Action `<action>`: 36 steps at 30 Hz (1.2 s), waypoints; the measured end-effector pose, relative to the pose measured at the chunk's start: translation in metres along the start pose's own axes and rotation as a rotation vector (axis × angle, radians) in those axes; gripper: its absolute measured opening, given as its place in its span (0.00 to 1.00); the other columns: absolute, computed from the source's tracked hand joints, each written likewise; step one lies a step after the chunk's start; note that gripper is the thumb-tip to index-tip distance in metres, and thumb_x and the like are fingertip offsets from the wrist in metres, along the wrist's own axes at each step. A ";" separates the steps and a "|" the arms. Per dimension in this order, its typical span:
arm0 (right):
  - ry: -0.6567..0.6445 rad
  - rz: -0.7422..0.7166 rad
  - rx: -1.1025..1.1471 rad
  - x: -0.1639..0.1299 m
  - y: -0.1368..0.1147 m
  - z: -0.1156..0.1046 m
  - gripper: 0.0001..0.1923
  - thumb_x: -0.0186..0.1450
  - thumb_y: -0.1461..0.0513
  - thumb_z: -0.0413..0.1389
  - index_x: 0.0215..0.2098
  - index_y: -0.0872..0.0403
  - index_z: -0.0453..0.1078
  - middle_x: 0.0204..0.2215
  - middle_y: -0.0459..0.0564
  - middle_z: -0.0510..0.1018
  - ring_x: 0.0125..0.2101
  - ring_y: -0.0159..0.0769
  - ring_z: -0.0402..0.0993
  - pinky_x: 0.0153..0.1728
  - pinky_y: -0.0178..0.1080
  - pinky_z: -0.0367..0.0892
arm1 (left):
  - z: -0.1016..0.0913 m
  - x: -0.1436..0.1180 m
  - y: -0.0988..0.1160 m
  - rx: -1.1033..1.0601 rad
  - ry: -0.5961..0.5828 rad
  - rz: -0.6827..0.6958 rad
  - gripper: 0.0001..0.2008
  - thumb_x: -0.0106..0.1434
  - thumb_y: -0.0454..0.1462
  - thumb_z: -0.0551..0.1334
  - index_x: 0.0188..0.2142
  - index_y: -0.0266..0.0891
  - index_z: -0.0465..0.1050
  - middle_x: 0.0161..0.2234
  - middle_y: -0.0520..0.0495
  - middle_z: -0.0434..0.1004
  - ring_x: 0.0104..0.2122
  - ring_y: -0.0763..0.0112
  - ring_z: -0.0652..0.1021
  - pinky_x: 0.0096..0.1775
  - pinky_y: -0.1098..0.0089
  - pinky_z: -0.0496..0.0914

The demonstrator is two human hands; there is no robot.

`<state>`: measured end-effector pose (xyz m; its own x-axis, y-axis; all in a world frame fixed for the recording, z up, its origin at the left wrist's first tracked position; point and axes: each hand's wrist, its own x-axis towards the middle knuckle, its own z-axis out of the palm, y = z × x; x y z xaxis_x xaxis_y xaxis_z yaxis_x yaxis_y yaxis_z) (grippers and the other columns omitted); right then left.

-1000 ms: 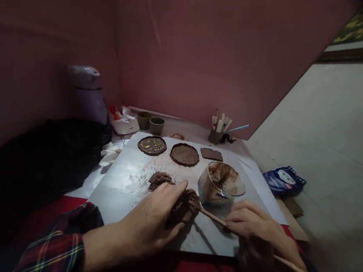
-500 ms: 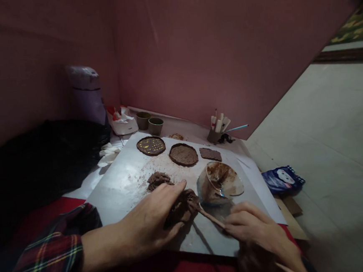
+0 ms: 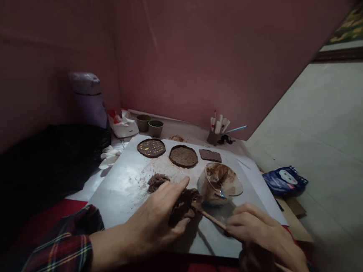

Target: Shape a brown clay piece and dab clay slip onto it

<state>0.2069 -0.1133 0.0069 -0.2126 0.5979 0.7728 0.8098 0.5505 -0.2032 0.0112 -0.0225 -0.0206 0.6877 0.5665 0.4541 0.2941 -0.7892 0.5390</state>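
My left hand (image 3: 158, 215) curls around a lump of dark brown clay-like paste (image 3: 182, 207) above the board, thumb and fingers on either side of it. In my right hand (image 3: 261, 230) is a wooden spoon (image 3: 214, 222), its paste-coated tip pressed against that lump. Below my right palm shows a dark brown mass (image 3: 256, 260); whether the hand holds it I cannot tell. Just beyond the spoon is a glass bowl (image 3: 204, 188) smeared with brown. A second lump of paste (image 3: 156, 182) lies behind my left hand.
On the white board (image 3: 117, 204) lie a yellow-dotted brown disc (image 3: 151, 148), a plain brown disc (image 3: 183, 157) and a small brown rectangle (image 3: 210, 155). Two cups (image 3: 156, 128) and a holder with sticks (image 3: 214, 136) stand behind. A blue pouch (image 3: 284, 180) is at the right.
My left hand has shifted slightly right with the lump, its thumb further over. The spoon tip stays against the paste. The view has moved a little.
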 end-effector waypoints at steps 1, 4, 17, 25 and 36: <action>0.043 0.015 0.045 0.000 -0.003 0.003 0.28 0.73 0.56 0.38 0.19 0.53 0.66 0.17 0.47 0.72 0.20 0.30 0.67 0.21 0.34 0.61 | 0.001 0.001 0.000 0.015 -0.023 -0.020 0.29 0.61 0.33 0.60 0.60 0.34 0.54 0.45 0.39 0.72 0.43 0.62 0.73 0.45 0.62 0.73; 0.089 0.036 0.151 -0.002 -0.006 0.013 0.23 0.72 0.59 0.41 0.22 0.54 0.67 0.17 0.45 0.70 0.20 0.29 0.65 0.21 0.34 0.57 | 0.000 0.001 -0.001 0.025 -0.130 -0.101 0.27 0.58 0.33 0.63 0.56 0.34 0.59 0.45 0.38 0.71 0.45 0.58 0.71 0.46 0.57 0.72; 0.152 -0.023 0.238 0.008 -0.004 0.019 0.16 0.70 0.60 0.45 0.29 0.55 0.69 0.19 0.46 0.72 0.22 0.31 0.68 0.23 0.36 0.65 | 0.005 -0.004 -0.005 0.208 0.027 0.085 0.32 0.58 0.33 0.64 0.60 0.36 0.55 0.47 0.38 0.74 0.43 0.56 0.74 0.44 0.56 0.72; -0.143 -0.171 0.209 0.006 0.020 -0.017 0.15 0.70 0.63 0.44 0.34 0.53 0.72 0.24 0.49 0.79 0.26 0.34 0.75 0.25 0.35 0.69 | -0.001 0.001 -0.004 0.164 -0.021 -0.045 0.37 0.51 0.34 0.70 0.58 0.31 0.60 0.49 0.35 0.73 0.46 0.54 0.73 0.48 0.56 0.71; 0.037 -0.001 0.070 -0.018 0.010 -0.027 0.18 0.70 0.56 0.47 0.28 0.51 0.74 0.24 0.49 0.78 0.26 0.36 0.75 0.24 0.36 0.70 | -0.003 0.009 0.005 0.346 -0.064 -0.013 0.34 0.48 0.43 0.72 0.53 0.32 0.67 0.42 0.38 0.75 0.41 0.52 0.72 0.44 0.52 0.70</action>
<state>0.2334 -0.1342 0.0067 -0.1920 0.5757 0.7948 0.7689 0.5915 -0.2428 0.0171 -0.0209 -0.0115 0.7193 0.5698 0.3973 0.5034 -0.8217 0.2671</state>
